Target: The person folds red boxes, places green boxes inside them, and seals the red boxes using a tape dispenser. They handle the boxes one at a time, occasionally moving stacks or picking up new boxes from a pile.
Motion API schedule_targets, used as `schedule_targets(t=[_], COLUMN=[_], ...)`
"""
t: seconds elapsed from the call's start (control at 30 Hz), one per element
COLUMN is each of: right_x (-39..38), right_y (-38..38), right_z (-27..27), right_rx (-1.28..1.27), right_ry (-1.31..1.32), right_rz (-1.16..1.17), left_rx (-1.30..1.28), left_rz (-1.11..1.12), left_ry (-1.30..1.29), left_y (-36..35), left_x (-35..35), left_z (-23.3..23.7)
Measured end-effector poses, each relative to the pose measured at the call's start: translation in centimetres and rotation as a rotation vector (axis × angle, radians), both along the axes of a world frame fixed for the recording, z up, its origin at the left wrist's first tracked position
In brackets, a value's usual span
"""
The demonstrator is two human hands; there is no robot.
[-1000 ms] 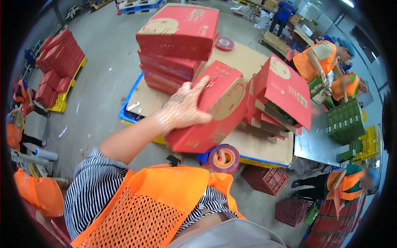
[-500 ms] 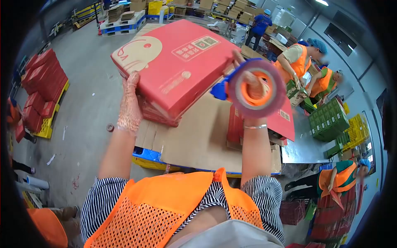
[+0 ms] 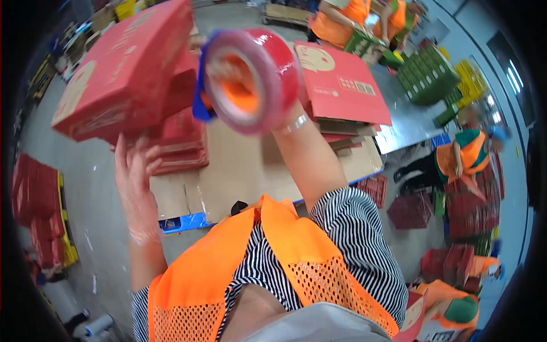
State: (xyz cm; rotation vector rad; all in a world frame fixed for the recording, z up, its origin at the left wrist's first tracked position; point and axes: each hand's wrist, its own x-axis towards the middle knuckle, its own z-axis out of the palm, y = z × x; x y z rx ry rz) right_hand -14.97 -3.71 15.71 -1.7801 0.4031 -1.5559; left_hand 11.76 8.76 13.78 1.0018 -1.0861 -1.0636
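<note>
A red box is tilted at the upper left, over a stack of flat red boxes. Just below its lower edge is my left hand, in a clear plastic glove, its fingers spread. My right hand has its fingers through the orange core of a tape dispenser with a blue part, loaded with a large roll of tape. That hand is beside the right side of the box; whether its fingertips touch the box is hidden. Another red box lies to the right on the cardboard-covered surface.
A metal table stands at the right, with green crates beyond it. Co-workers in orange vests stand at the top and right. Stacked red boxes are on a pallet at the left.
The red box has moved left and tipped more steeply. My left hand has come off its side and opened below it. My right hand has moved left with the tape, and the view has turned.
</note>
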Motion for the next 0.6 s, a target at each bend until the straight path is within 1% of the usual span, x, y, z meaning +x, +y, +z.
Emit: schedule_targets(t=[0.03, 0.1, 0.13, 0.17, 0.2, 0.23, 0.27, 0.3, 0.33, 0.37, 0.4, 0.43, 0.47, 0.5, 0.53, 0.6], right_x=[-2.0, -6.7, -9.0, -11.7, -14.5, -17.0, -19.4, -22.2, -25.1, -28.3, -33.7, -35.5, -37.9, -39.8, -42.3, -46.4], right_y=[1.6, 5.8, 7.8, 9.8, 11.8, 14.2, 16.5, 18.2, 19.6, 21.3, 23.0, 24.2, 25.2, 26.1, 26.5, 26.7], right_z=[-1.2, -3.8, -4.9, -5.6, -6.0, -6.9, -8.2, -9.4, -10.7, -12.4, -13.5, -14.0, -15.0, -16.2, -17.0, -17.4], right_rx=[0.152, 0.477, 0.641, 0.465, 0.281, 0.336, 0.382, 0.392, 0.393, 0.410, 0.409, 0.444, 0.421, 0.460, 0.501, 0.527], right_ry=[-0.077, -0.250, -0.341, -0.371, -0.396, -0.494, -0.584, -0.705, -0.826, -0.783, -0.740, -0.776, -0.791, -0.761, -0.732, -0.738], right_rz=[0.073, 0.238, 0.332, 0.337, 0.339, 0.131, -0.082, -0.184, -0.290, -0.264, -0.268, -0.409, -0.439, -0.537, -0.624, -0.638], left_rx=[-0.081, -0.067, 0.131, 0.169, 0.239, 0.297, 0.348, 0.397, 0.397, 0.629, 0.846, 0.882, 0.923, 0.704, 0.714, 0.669], left_rz=[0.030, -0.190, -0.308, -0.515, -0.586, -0.654, -0.687, -0.723, -0.733, -0.591, -0.469, -0.546, -0.622, -0.496, -0.555, -0.656], left_ry=[-0.099, -0.195, -0.323, -0.435, -0.456, -0.477, -0.434, -0.392, -0.400, -0.201, -0.009, 0.141, 0.285, 0.352, 0.464, 0.566], left_y=[-0.1, -0.5, -0.8, -2.4, -4.4, -6.4, -8.3, -9.6, -10.3, -10.9, -12.5, -12.5, -11.9, -11.9, -11.7, -11.8], left_x=[-0.7, -3.6, -5.7, -7.3, -9.5, -11.9, -14.3, -16.8, -19.4, -22.4, -29.0, -32.2, -34.8, -36.0, -37.8, -40.8], left_z=[-1.4, -5.8, -6.7, -7.9, -9.8, -11.8, -13.4, -15.3, -18.6, -22.7, -25.5, -26.3, -27.5, -34.5, -32.7, -27.8])
